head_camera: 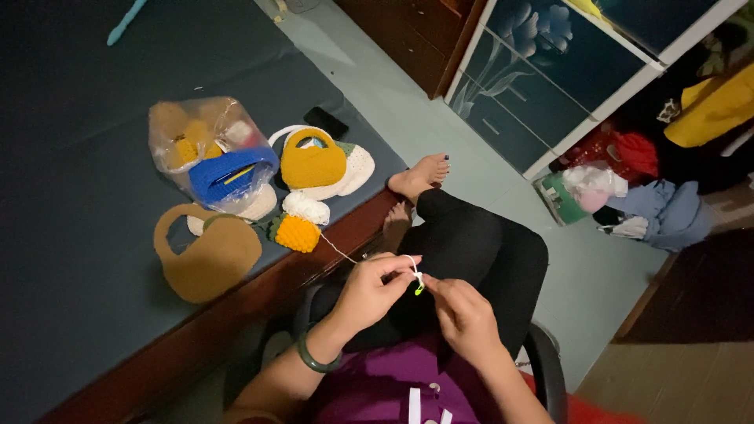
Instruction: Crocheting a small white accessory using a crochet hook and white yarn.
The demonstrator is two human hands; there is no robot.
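Both hands meet above the lap, fingers pinched together on a strand of white yarn (338, 250) and a small neon-green hook (419, 287). Left hand (375, 289) curls with the yarn looped over its raised forefinger, thumb and fingertips clenched on the strand near the loop. Right hand (463, 312) pinches the hook from the other side; its fingers hide most of the tool, so only the bright tip shows, sitting between the two hands and just under the left forefinger. How the hook's long axis runs cannot be told from that short tip. The yarn's long axis is clear: it runs taut from the grip up and to the left, over the table's wooden edge (236, 302), to a white ball (306, 208) lying on the dark tabletop. Touching that ball is a small orange crocheted piece (298, 233) with green trim. Further out on the table lie a brown bag-shaped piece (206, 255) with a handle, a yellow crocheted bag (312, 162) resting on white pieces, and a clear plastic bag (206, 149) holding a blue basket and yellow yarn. A dark phone (326, 122) lies behind the yellow bag. A green bangle (314, 360) sits on the left wrist. Bare feet rest on the pale floor beside the table, with a heap of clothes (652, 208) well apart to the right.
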